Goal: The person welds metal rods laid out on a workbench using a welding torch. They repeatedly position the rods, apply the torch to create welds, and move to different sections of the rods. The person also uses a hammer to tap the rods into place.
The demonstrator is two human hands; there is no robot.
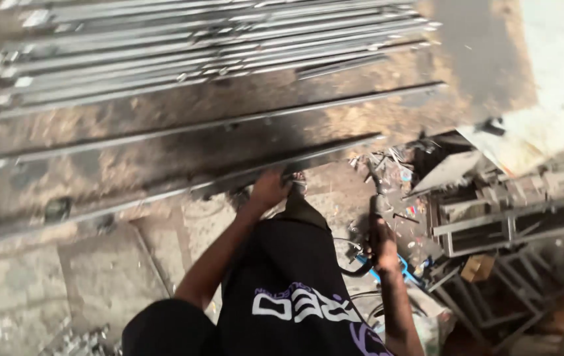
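My left hand grips a long dark metal bar that lies across the dusty floor, near the bar's right part. My right hand is closed on the dark handle of a tool that points up toward the bar's end; the kind of tool is unclear. A cable loops below that hand. My black-clothed legs fill the lower middle of the view.
A stack of several long metal bars lies at the top. One more single bar lies between the stack and mine. A metal frame rack with scrap and debris stands at the right. A pale sheet lies at top right.
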